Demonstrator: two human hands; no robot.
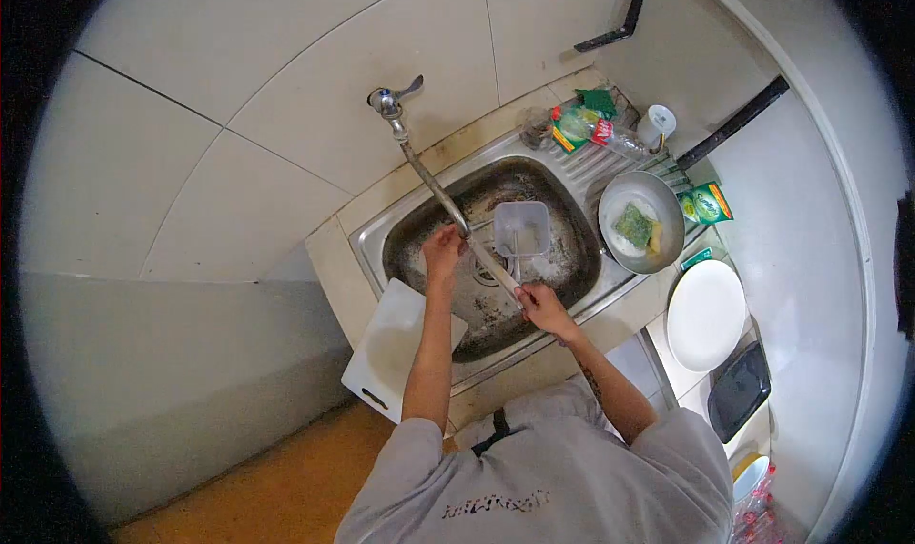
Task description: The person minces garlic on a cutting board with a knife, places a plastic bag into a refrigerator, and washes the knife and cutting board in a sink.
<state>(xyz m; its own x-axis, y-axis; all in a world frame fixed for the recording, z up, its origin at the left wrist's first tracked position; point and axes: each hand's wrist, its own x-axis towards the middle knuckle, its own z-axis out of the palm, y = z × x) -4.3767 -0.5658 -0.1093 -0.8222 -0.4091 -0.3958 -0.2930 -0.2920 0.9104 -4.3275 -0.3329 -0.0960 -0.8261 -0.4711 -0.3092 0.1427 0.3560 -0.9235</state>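
Observation:
My right hand [545, 310] is closed around the near end of a long, narrow, flat pale utensil [491, 266], whose exact kind I cannot make out. The utensil slants over the sink [581, 301], its far end close below the tip of the faucet [434, 186]. Beside that tip is my left hand [442, 254], its fingers curled together; whether they grip anything is hidden. A clear plastic container [522, 227] sits in the basin just beyond the utensil. Left of the basin, a white cutting board [389, 348] lies partly over the sink's edge.
A frying pan [618, 196] holding a sponge [633, 225] rests on the drainboard. Behind it are a plastic bottle [624, 143] and a white cup [656, 124]. On the right lie a white plate [705, 315] and a black tray [740, 391]. The faucet handle [410, 87] is on the wall.

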